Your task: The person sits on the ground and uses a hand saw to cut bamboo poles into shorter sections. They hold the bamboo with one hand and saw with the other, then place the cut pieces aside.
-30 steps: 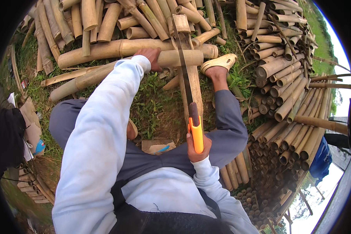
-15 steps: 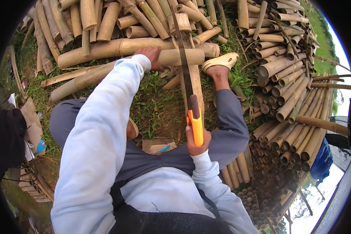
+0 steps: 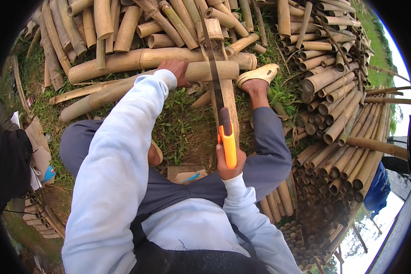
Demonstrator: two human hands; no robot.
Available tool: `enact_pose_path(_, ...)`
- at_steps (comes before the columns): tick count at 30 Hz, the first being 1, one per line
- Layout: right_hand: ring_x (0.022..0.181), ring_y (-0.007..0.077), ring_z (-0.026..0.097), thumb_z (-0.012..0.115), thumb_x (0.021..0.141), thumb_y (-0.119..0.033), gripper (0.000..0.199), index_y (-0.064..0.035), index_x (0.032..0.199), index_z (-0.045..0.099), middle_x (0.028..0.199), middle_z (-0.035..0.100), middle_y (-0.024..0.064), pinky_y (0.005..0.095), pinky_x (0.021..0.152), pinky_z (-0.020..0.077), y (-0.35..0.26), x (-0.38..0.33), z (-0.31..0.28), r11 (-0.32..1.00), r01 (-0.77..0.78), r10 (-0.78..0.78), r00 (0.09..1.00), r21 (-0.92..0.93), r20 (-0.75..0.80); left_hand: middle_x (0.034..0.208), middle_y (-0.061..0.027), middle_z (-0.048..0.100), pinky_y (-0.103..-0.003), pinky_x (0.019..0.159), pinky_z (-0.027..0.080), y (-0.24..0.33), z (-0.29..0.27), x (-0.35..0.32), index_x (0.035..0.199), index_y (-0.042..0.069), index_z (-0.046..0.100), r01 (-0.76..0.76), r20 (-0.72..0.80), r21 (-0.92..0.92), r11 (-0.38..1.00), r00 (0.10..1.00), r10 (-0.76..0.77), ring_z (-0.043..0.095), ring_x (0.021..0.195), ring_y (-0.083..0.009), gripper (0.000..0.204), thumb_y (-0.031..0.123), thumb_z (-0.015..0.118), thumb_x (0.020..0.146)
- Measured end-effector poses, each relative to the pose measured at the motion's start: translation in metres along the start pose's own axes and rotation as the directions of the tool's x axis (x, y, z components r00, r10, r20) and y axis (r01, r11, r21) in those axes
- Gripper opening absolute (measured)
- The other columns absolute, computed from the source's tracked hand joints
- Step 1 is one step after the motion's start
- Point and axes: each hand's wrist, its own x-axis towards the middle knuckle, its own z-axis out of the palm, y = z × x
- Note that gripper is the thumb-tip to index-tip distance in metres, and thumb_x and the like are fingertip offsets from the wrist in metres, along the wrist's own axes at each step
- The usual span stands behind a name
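Note:
My left hand point(image 3: 177, 69) presses down on a long bamboo pole point(image 3: 123, 86) that lies across a wooden block point(image 3: 228, 102). My right hand point(image 3: 229, 165) grips the orange handle of a hand saw point(image 3: 220, 105). Its thin blade runs away from me across the pole near the pole's right end point(image 3: 214, 71). My right foot in a tan sandal point(image 3: 256, 75) stands just right of the block.
Cut bamboo poles point(image 3: 137, 27) are piled along the top and stacked in a heap point(image 3: 342, 118) on the right. A small cardboard piece point(image 3: 187, 173) lies on the grass between my knees. Bags and papers point(image 3: 36, 150) sit at the left.
The saw has slid back toward me along the cut, and my right hand with it. The left hand stays on the pole.

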Motion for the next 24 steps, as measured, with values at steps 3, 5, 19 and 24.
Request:
enact_pose_path(3, 0.059, 0.0103, 0.051, 0.070, 0.096, -0.005, 0.008, 0.0026, 0.095, 0.068, 0.067, 0.060, 0.0029, 0.0301, 0.056, 0.0432, -0.016, 0.064, 0.019, 0.996, 0.039, -0.037, 0.999, 0.082, -0.020, 0.107, -0.0249, 0.073, -0.050, 0.093, 0.055, 0.002, -0.003, 0.002, 0.123, 0.004, 0.062, -0.024, 0.001, -0.059, 0.998, 1.000, 0.024, 0.071, 0.103, -0.0419, 0.069, 0.043, 0.083, 0.069)
enact_pose_path(5, 0.058, 0.0107, 0.051, 0.071, 0.095, -0.006, 0.010, 0.0017, 0.092, 0.065, 0.066, 0.058, 0.0045, 0.0299, 0.055, 0.0431, -0.010, 0.038, 0.015, 0.996, 0.028, -0.026, 0.999, 0.081, -0.027, 0.106, -0.0245, 0.073, -0.050, 0.093, 0.055, -0.001, -0.001, 0.000, 0.123, 0.004, 0.062, -0.024, 0.003, -0.044, 0.999, 1.000, 0.024, 0.071, 0.102, -0.0418, 0.069, 0.043, 0.083, 0.070)
enact_pose_path(19, 0.055, 0.0114, 0.044, 0.071, 0.095, -0.004, 0.013, 0.0018, 0.088, 0.062, 0.063, 0.051, 0.0047, 0.0314, 0.052, 0.0399, -0.008, 0.045, 0.020, 0.996, 0.035, -0.033, 0.999, 0.076, -0.016, 0.107, -0.0208, 0.075, -0.048, 0.095, 0.056, 0.001, -0.012, -0.007, 0.125, 0.004, 0.063, -0.011, 0.031, -0.017, 1.000, 0.999, 0.012, 0.072, 0.105, -0.0389, 0.069, 0.046, 0.083, 0.074)
enact_pose_path(24, 0.077, 0.0216, 0.075, 0.069, 0.090, 0.001, 0.031, 0.0048, 0.121, 0.070, 0.088, 0.074, 0.0156, 0.0296, 0.073, 0.0551, -0.006, -0.070, -0.023, 0.993, 0.046, -0.045, 0.999, -0.111, 0.018, 0.109, -0.0216, 0.075, -0.047, 0.097, 0.056, -0.002, -0.009, -0.005, 0.124, 0.004, 0.064, -0.019, 0.027, -0.043, 0.999, 0.999, 0.020, 0.071, 0.106, -0.0388, 0.068, 0.045, 0.083, 0.074)
